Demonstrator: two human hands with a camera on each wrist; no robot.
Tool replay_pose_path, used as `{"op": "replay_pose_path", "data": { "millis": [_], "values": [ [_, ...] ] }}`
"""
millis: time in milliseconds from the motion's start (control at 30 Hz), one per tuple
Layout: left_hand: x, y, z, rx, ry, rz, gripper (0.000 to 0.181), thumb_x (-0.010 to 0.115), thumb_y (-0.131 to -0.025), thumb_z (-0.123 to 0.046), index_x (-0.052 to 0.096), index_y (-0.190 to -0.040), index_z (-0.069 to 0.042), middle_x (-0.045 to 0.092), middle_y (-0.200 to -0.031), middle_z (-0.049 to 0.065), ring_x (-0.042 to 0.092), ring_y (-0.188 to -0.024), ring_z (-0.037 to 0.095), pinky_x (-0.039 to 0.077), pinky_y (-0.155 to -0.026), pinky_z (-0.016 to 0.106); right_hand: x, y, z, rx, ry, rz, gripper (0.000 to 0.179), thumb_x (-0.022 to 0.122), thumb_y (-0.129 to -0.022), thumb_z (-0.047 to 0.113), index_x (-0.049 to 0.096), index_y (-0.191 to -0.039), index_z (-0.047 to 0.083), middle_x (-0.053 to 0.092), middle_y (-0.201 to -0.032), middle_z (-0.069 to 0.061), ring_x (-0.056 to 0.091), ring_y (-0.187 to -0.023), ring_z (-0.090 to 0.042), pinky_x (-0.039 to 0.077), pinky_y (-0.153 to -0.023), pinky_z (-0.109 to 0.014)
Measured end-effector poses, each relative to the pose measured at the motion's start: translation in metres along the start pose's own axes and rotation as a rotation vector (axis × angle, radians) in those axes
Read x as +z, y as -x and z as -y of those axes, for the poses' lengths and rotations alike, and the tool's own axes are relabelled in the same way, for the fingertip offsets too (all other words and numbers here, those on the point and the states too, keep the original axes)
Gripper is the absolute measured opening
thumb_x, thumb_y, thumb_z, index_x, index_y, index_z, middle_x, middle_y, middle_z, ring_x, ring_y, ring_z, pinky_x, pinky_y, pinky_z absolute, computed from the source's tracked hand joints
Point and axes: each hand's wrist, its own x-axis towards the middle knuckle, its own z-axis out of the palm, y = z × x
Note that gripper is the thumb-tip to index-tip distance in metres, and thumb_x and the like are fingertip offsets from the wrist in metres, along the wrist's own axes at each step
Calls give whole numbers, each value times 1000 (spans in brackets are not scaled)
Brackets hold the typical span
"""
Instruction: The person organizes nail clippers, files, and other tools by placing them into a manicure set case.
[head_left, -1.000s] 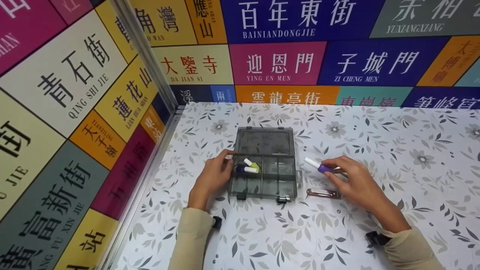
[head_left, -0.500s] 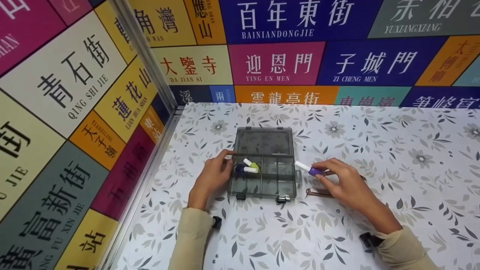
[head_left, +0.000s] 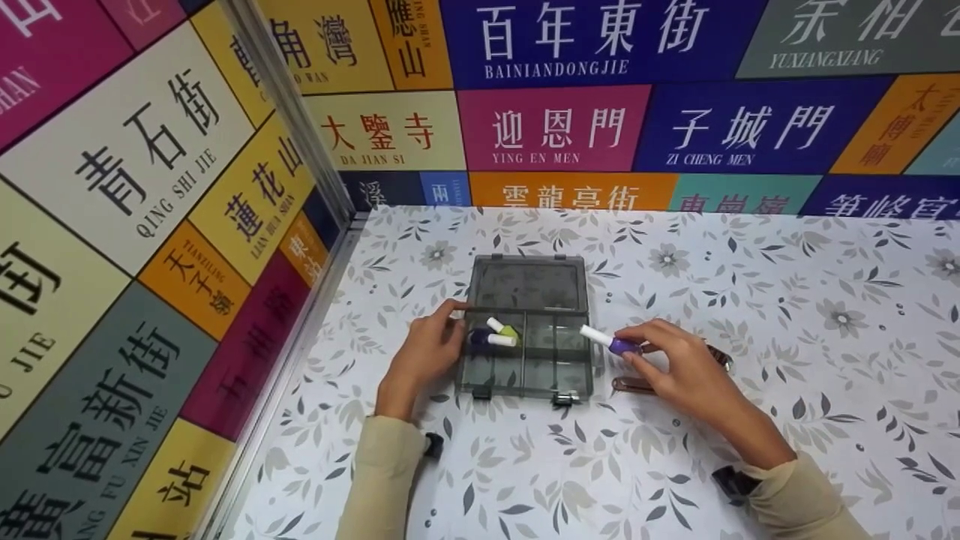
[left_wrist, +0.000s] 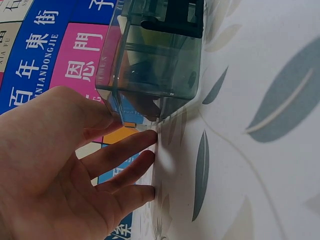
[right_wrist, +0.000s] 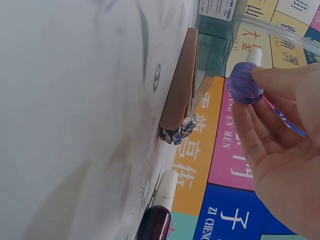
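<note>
A smoky clear compartment box [head_left: 491, 375] lies with its lid [head_left: 531, 283] folded back. In its upper left compartment are a lime-green nail polish bottle [head_left: 510, 331] and a dark one [head_left: 480, 337], both white-capped. My left hand [head_left: 427, 349] rests against the box's left side, its fingers extended in the left wrist view. Beside the box's right edge, my right hand [head_left: 686, 367] pinches a purple nail polish bottle [right_wrist: 245, 82] between thumb and fingers, white cap pointing to the box. Below that hand lies a brown nail clipper [right_wrist: 181, 82], partly covered in the head view.
A dark red nail polish bottle [right_wrist: 155, 222] with a white cap lies on the table past the nail clipper. A floral cloth [head_left: 667, 259] covers the table. Walls with colourful street-name panels [head_left: 555, 126] stand at the back and left.
My right hand has moved left with the purple nail polish bottle, bringing its cap to the box's right edge. The left hand and the box stay where they were.
</note>
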Motion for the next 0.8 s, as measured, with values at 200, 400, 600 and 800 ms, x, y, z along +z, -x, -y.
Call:
{"op": "replay_pose_path", "data": {
  "millis": [200, 400, 600, 800],
  "values": [
    [0, 1, 0, 8, 2, -1, 31, 57, -113, -17, 65, -143, -15, 83, -111, 11, 79, -103, 26, 60, -90, 49, 0, -2, 3, 28, 6, 12, 30, 84, -94, 5, 79, -123, 12, 77, -115, 4, 78, -99, -15, 65, -87, -39],
    [0, 1, 0, 13, -4, 0, 31, 56, -113, -20, 65, -143, -15, 83, -111, 11, 79, -103, 26, 60, -91, 49, 2, -5, 6, 13, -2, 19, 30, 84, -94, 5, 79, -123, 12, 77, -116, 3, 77, -102, -14, 65, -87, -38],
    [1, 0, 2, 10, -8, 1, 31, 55, -113, -19, 65, -143, -15, 83, -112, 11, 79, -103, 26, 60, -91, 49, 6, -10, 10, -9, -16, 19, 30, 84, -93, 3, 79, -122, 12, 77, -113, 4, 77, -101, -13, 65, -86, -38],
    [1, 1, 1, -9, -11, 6, 31, 56, -114, -20, 65, -143, -19, 83, -114, 11, 78, -109, 27, 59, -98, 50, 11, -17, 15, -50, -20, 23, 30, 85, -93, 2, 79, -121, 11, 78, -112, 3, 76, -101, -14, 65, -86, -40]
  ]
}}
